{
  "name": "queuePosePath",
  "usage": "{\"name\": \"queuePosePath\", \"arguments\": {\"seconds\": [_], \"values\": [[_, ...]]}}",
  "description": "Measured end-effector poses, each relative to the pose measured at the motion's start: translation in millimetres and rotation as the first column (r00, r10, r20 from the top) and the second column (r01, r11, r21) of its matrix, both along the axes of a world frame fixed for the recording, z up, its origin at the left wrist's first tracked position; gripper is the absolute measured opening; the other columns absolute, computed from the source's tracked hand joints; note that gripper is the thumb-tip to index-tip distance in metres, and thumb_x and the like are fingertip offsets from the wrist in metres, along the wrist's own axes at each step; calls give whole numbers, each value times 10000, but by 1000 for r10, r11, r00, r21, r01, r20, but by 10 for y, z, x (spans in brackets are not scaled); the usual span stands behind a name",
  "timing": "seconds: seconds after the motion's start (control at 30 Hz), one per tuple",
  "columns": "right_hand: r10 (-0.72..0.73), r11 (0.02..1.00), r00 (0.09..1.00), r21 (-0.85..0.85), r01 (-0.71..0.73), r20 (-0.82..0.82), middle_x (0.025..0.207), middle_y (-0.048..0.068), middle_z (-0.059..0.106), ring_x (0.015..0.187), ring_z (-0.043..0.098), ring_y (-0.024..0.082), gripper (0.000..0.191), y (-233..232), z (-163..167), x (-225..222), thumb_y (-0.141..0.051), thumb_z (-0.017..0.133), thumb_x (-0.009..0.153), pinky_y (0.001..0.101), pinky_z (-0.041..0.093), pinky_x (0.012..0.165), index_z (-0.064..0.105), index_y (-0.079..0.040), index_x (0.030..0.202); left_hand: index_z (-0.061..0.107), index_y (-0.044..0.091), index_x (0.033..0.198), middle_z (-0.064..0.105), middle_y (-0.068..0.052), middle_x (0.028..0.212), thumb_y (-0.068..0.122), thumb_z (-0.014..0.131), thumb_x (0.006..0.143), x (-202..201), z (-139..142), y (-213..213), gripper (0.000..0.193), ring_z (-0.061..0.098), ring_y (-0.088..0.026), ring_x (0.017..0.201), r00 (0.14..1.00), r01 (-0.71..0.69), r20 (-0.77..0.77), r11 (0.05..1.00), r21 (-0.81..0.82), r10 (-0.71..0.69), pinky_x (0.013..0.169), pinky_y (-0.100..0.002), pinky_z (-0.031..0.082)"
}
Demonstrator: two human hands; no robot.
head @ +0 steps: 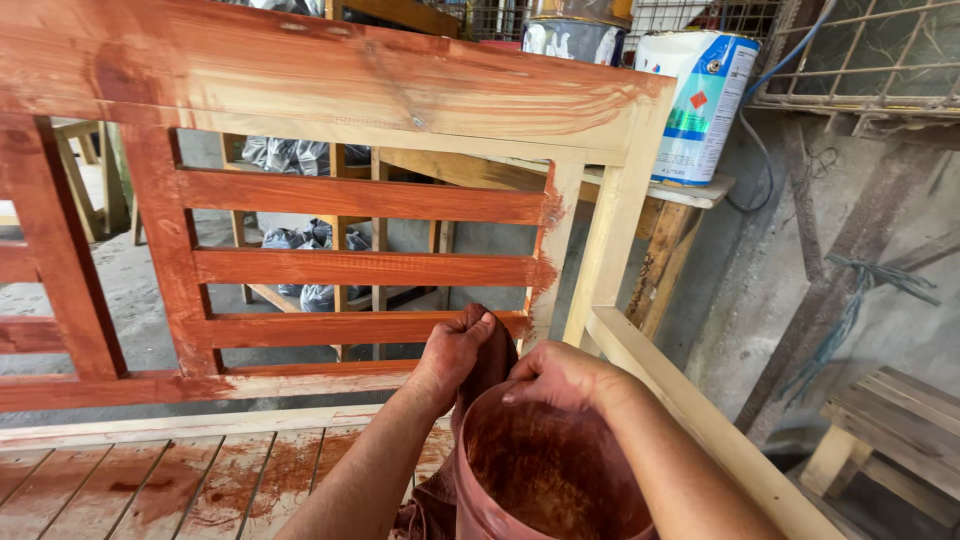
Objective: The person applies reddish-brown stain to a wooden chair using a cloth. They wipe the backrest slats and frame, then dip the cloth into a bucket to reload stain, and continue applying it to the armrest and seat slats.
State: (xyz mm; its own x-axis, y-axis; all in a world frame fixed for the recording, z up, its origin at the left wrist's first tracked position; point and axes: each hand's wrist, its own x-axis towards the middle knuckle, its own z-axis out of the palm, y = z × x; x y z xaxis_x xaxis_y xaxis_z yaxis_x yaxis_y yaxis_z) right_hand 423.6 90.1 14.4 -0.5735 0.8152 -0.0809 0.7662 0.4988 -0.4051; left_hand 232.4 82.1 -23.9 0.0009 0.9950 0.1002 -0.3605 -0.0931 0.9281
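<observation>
At lower centre of the frame, the left hand (455, 345) has its grip clenched on a stain-soaked rag (490, 365) above a reddish plastic bucket (545, 470). The right hand (560, 378) grasps the bucket's rim. Behind them, the wooden bench (330, 195) shows red-stained slats and a bare right post.

Lighting: soft, even daylight, apparently entering from the open area at the upper left. Shadows: faint, no hard edges. Glare: mild sheen on the wet-stained top rail (330, 70). Focus: sharp at centre; slight wide-angle bending at the edges. Exposure: balanced, right wall dimmer.
</observation>
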Motion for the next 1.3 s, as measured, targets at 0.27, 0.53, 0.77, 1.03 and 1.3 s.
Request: {"name": "queuePosePath", "arguments": {"seconds": [0.27, 0.53, 0.77, 1.03, 1.3], "values": [[-188, 963, 982, 199, 181, 21, 981, 130, 775, 908, 747, 296, 304, -144, -5, -5, -382, 776, 851, 400, 576, 839, 796, -147, 1043, 733, 10, 903, 697, -35, 808, 219, 687, 985, -72, -127, 2, 230, 600, -156, 726, 995, 96, -48, 991, 96, -91, 669, -347, 520], [-452, 882, 879, 224, 415, 153, 1060, 114, 774, 1017, 724, 306, 295, -648, 192, 66, -394, 703, 909, 422, 544, 932, 791, -170, 1080, 787, 85, 1085, 743, -148, 1071, 486, 686, 919, -40, 398, -269, 446, 687, -256, 969, 158, 179, -979, 972, 153, 125, 819, -369, 531], [-683, 728, 703, 101, 678, 201, 1252, 30, 691, 1138, 658, 260, 377, -1284, 406, 262, -394, 633, 979, 440, 484, 1046, 672, -224, 1313, 607, 112, 1311, 782, -146, 1047, 390, 647, 951, 41, 952, -1045, 457, 766, -258, 782, -21, 456, -964, 855, -246, -266, 650, -391, 634], [-823, 557, 530, 109, 824, 203, 1151, 86, 766, 1037, 737, 240, 335, -2157, 540, 229, -319, 528, 1018, 398, 565, 986, 701, -196, 1277, 536, 211, 1426, 690, -127, 1199, -56, 480, 831, 329, 1002, -1161, 654, 732, -271, 956, 4, 640, -981, 754, -147, -195, 728, -402, 614], [-863, 488, 463, 98, 867, 201, 1139, 100, 767, 993, 743, 227, 347, -2995, 942, 466, -332, 561, 1008, 393, 582, 932, 658, -170, 1299, 550, 30, 1365, 743, -228, 1074, -50, 445, 879, 763, 1203, -1656, 503, 781, -344, 972, -100, 812, -986, 561, -160, -136, 821, -451, 632]]}}
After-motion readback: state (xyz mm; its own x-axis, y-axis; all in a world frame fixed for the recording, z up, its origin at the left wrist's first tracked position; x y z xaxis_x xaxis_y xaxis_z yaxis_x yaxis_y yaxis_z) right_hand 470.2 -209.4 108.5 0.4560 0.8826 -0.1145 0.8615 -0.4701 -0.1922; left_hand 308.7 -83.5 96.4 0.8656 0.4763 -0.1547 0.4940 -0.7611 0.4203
